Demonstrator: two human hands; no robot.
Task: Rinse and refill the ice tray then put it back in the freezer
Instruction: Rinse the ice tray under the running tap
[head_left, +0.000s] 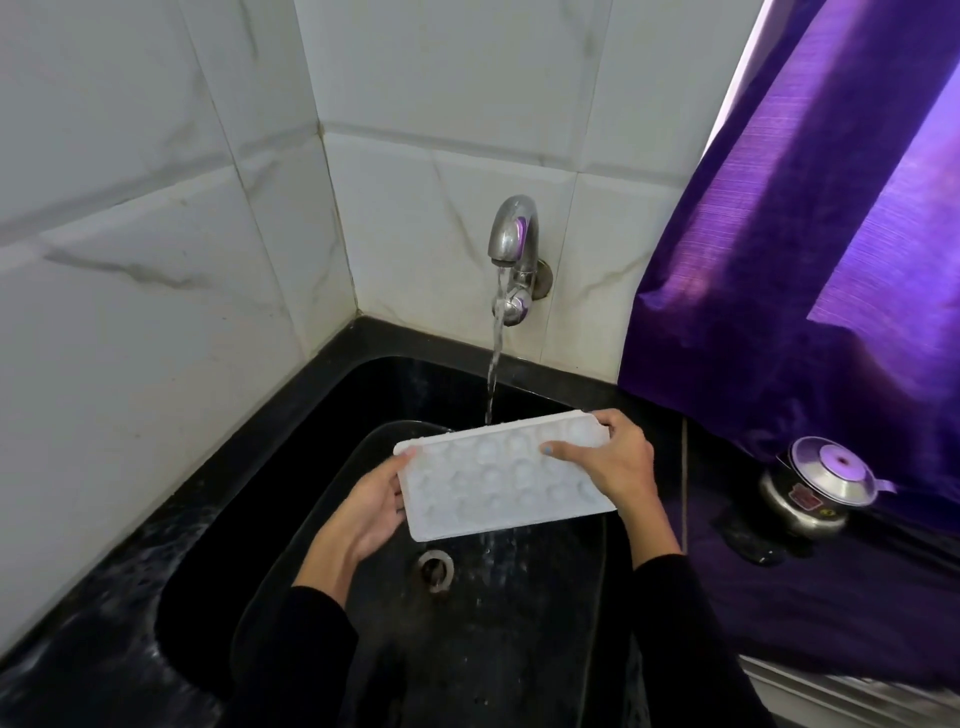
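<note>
Over the black sink (545, 384), whose near part is cut off by dark sleeves, a white ice tray (498, 475) is held tilted under the tap (511, 234), water streaming behind its far edge. Left hand (371, 506) grips its left end, right hand (615, 457) its right. Whether its cells hold water is unclear.
</note>
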